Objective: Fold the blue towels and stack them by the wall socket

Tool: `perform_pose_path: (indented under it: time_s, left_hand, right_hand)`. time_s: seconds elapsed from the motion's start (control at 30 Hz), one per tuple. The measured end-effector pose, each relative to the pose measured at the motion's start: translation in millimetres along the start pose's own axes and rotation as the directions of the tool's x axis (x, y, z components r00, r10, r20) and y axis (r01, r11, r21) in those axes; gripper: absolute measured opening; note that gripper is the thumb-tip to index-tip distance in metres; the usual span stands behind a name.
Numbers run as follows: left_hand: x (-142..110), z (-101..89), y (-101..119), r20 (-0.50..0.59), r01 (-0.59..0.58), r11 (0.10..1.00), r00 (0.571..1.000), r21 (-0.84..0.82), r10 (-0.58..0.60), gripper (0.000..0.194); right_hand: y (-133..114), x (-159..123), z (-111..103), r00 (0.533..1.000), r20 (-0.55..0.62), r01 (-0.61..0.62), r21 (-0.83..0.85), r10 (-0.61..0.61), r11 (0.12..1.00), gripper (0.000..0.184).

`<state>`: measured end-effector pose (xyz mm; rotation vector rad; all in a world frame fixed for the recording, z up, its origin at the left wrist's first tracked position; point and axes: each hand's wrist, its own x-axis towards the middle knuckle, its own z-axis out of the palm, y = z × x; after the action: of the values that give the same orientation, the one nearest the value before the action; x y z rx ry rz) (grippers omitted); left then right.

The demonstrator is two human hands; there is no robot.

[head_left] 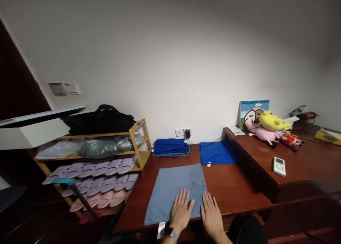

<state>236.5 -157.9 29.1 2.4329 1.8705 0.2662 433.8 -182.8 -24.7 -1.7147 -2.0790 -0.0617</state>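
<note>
Currently both hands open, palms down, fingers spread. Left hand (182,210) flat on near edge of grey-blue towel (176,194); right hand (211,215) just beside it, fingertips at towel's edge. Even flat pressure keeps cloth smooth on wooden table (231,187).

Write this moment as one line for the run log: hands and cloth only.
left hand: open, flat on grey-blue towel | right hand: open, on same towel's near right corner | towel: spread flat on wooden table
</note>
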Motion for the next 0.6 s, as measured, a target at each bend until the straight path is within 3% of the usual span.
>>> perform_pose_path:
  time_s: [0.13,0.23,0.33,0.47,0.6]
  left_hand:
    - [-25,-16.7,-99,-0.022,0.21,0.973,0.978,0.098,-0.209,0.072]
    - [-40,-19.0,-149,-0.051,0.271,0.954,0.962,0.126,-0.267,0.072]
    - [-46,-11.0,-167,-0.099,0.289,0.949,0.956,0.128,-0.278,0.075]
    - [-45,1.0,-168,-0.17,0.276,0.954,0.952,0.115,-0.255,0.075]
    - [-45,6.7,-170,-0.221,0.261,0.96,0.947,0.103,-0.234,0.073]
  right_hand:
    - [-4,0,-4,0.999,0.016,-0.046,0.027,0.045,0.999,0.058]
    - [-5,0,-5,0.997,0.028,-0.067,0.047,0.066,0.997,0.058]
    - [-7,0,-8,0.995,0.062,-0.081,0.053,0.077,0.995,0.059]
    - [-9,6,-20,0.979,0.156,-0.138,0.054,0.128,0.989,0.06]
    - [-9,34,-41,0.965,0.202,-0.186,0.062,0.17,0.981,0.062]
